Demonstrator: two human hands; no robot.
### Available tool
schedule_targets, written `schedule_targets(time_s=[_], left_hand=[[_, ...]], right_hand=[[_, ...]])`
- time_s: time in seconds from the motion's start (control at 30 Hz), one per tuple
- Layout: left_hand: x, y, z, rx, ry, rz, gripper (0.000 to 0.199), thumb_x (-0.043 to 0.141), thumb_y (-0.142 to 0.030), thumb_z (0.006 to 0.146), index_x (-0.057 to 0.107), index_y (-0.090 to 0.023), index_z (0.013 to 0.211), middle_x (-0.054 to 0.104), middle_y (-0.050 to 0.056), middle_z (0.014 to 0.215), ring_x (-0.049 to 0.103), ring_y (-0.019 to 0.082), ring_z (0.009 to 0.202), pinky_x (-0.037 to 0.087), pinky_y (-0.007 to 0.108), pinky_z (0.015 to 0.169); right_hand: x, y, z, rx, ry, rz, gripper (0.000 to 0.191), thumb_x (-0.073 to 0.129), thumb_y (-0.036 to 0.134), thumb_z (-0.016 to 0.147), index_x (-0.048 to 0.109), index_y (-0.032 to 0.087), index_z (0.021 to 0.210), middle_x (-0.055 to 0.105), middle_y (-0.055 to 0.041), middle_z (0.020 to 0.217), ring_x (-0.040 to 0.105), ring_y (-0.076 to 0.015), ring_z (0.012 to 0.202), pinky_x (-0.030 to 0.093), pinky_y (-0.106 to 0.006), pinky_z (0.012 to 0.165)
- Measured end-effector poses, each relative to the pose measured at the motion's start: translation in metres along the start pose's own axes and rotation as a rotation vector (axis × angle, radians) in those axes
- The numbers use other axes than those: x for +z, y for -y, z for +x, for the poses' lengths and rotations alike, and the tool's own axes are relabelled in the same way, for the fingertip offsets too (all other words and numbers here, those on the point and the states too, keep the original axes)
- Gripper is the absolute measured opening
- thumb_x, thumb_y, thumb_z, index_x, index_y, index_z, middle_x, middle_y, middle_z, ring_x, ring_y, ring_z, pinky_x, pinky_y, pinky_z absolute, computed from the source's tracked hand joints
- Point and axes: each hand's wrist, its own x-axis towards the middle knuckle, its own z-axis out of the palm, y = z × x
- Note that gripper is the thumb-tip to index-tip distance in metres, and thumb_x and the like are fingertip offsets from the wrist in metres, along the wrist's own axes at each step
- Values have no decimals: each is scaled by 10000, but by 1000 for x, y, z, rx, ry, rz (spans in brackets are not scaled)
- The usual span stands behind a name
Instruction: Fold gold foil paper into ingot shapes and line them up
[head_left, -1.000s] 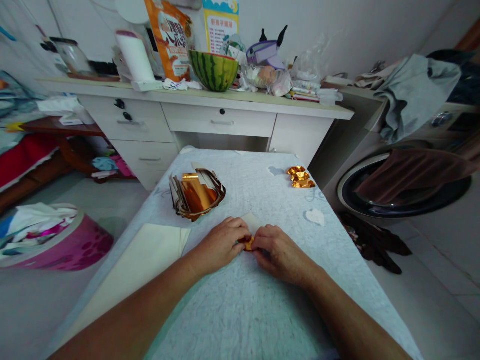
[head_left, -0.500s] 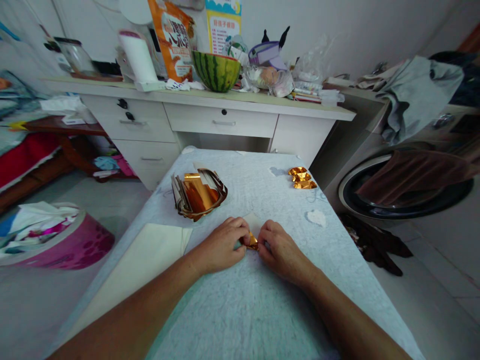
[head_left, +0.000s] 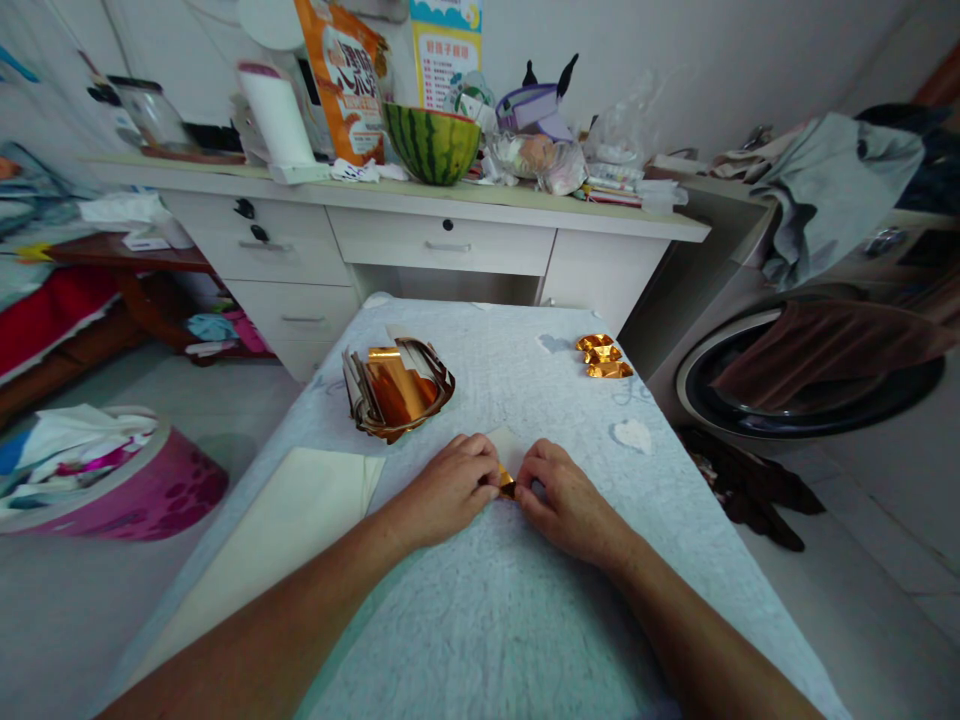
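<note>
The small gold foil piece [head_left: 507,487] lies between the two hands, low over the cloth-covered table [head_left: 480,620], just off the left fingertips and close up against the right ones. The left hand [head_left: 452,487] has its thumb and curled forefinger closed on the foil's left end, the other fingers bunched behind them. The right hand [head_left: 564,497] is bent inward, its fingertips at the foil's right end; whether they pinch it or only press against it, I cannot tell. Only the middle of the foil shows between the fingers.

Just beyond the foil, in the gap between the hands, a pale paper piece [head_left: 502,436] lies on the table. Beyond the left hand and a little to its left stands a dark-rimmed basket [head_left: 442,401] holding upright gold sheets [head_left: 395,386]. Well beyond the right hand, slightly to its right, three folded gold pieces [head_left: 603,357] sit in a close group near the table's edge. To the left of the left hand, pale flat sheets [head_left: 292,515] reach back toward the body, partly hidden by the left forearm. Far past both hands, a cut watermelon [head_left: 433,146] rests on the counter [head_left: 517,205]
</note>
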Motion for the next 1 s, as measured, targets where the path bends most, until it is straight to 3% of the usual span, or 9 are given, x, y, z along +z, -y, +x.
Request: schedule_targets(time_s=[0.3,0.5,0.73,1.0], left_hand=[[2,1,0,-2,-17,2,94,542,-105,789,570,-185,746,553,20,952,477,181,943,406,331,854],[2,1,0,-3,-19,-1,102,535,-116,799,575,-189,741,548,16,924,481,179,930,409,328,840],[3,-1,1,-4,-24,-5,106,543,-195,851,587,-190,755,549,14,927,484,175,927,407,329,845],[7,-3,1,-35,-93,24,131,539,-153,829,549,-179,700,540,26,953,500,169,915,423,324,840]], right_hand=[[-6,-2,-3,23,41,18,181,736,165,701,564,175,756,530,-33,919,489,-178,897,406,-296,786],[-2,-3,0,53,28,38,68,659,167,802,622,175,745,553,-38,916,500,-174,915,395,-308,827],[2,0,3,95,-4,-11,139,576,129,844,630,159,720,557,-44,861,506,-164,860,396,-300,804],[8,2,5,161,-77,-54,159,624,156,811,609,160,653,552,-44,811,501,-162,805,400,-276,748]])
